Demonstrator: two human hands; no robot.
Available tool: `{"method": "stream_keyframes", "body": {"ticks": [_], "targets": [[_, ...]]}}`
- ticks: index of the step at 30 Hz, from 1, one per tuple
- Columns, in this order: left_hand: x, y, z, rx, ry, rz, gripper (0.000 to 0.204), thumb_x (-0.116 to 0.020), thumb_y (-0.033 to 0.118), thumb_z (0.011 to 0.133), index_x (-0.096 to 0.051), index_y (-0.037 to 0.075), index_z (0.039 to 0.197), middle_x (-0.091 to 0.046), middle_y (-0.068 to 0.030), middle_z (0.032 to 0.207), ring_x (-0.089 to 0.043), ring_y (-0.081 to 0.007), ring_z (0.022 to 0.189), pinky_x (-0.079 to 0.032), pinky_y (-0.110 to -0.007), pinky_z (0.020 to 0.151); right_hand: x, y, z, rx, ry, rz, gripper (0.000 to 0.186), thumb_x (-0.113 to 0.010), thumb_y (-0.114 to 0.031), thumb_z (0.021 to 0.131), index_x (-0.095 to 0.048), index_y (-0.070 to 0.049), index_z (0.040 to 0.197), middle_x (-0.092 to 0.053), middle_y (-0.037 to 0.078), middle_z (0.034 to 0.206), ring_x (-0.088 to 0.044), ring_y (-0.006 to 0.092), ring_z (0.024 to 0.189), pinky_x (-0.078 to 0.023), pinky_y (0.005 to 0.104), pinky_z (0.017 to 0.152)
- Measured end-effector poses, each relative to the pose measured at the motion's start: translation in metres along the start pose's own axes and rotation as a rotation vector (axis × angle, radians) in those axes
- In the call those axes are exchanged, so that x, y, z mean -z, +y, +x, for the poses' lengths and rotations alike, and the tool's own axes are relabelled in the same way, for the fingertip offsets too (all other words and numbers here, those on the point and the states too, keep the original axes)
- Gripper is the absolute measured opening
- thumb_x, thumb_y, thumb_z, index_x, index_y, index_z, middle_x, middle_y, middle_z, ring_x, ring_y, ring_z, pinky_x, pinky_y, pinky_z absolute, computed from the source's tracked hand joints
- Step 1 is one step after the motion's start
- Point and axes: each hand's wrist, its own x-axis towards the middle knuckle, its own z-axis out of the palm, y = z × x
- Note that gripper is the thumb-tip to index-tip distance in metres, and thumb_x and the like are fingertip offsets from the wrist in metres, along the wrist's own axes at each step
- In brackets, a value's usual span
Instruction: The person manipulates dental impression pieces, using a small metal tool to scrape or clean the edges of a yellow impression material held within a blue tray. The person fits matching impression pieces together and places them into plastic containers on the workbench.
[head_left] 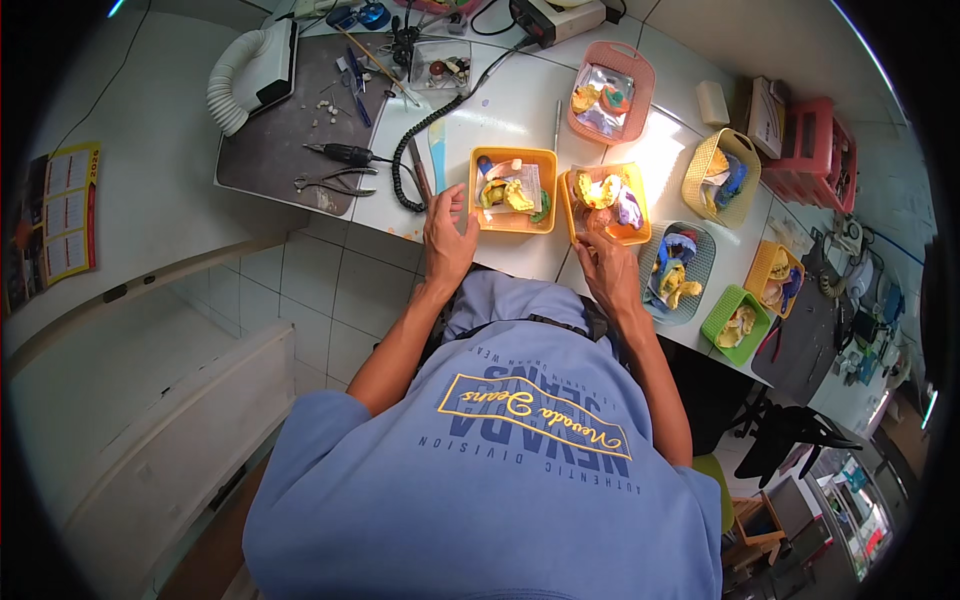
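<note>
A yellow plastic basket stands on the white table in front of me, holding yellow and white dental casts, a green piece and a blue piece. My left hand is at its left side, fingers stretched out and thumb close to the basket wall, nothing in it. To the right, an orange-yellow basket contains yellow, lilac and brownish dental moulds. My right hand is at the near rim of this basket, its fingers bent and thumb and forefinger pinched at the edge. The exact contact is partly hidden.
Pliers and a handpiece with a coiled cord lie left on a dark mat. A pink basket stands behind; a grey basket, a cream basket and a green basket stand right.
</note>
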Motion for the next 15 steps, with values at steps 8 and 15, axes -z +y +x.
{"method": "stream_keyframes", "body": {"ticks": [8, 15], "targets": [[-0.008, 0.015, 0.031, -0.350, -0.057, 0.342, 0.028, -0.069, 0.006, 0.078, -0.066, 0.005, 0.107, -0.063, -0.0090, 0.102, -0.053, -0.0314, 0.109, -0.037, -0.050, 0.099, 0.023, -0.004, -0.010, -0.075, 0.048, 0.119, 0.016, -0.065, -0.009, 0.089, -0.069, -0.001, 0.102, -0.068, 0.015, 0.088, -0.065, 0.0246, 0.065, -0.050, 0.0348, 0.061], [-0.016, 0.013, 0.038, -0.381, -0.104, 0.595, 0.022, -0.069, 0.010, 0.079, -0.070, 0.009, 0.101, -0.065, -0.0053, 0.104, -0.047, -0.0315, 0.122, -0.013, -0.068, 0.110, 0.032, 0.005, -0.022, -0.078, 0.106, 0.133, 0.015, -0.064, -0.008, 0.089, -0.069, -0.001, 0.101, -0.068, 0.015, 0.088, -0.065, 0.0230, 0.064, -0.051, 0.0338, 0.061]]}}
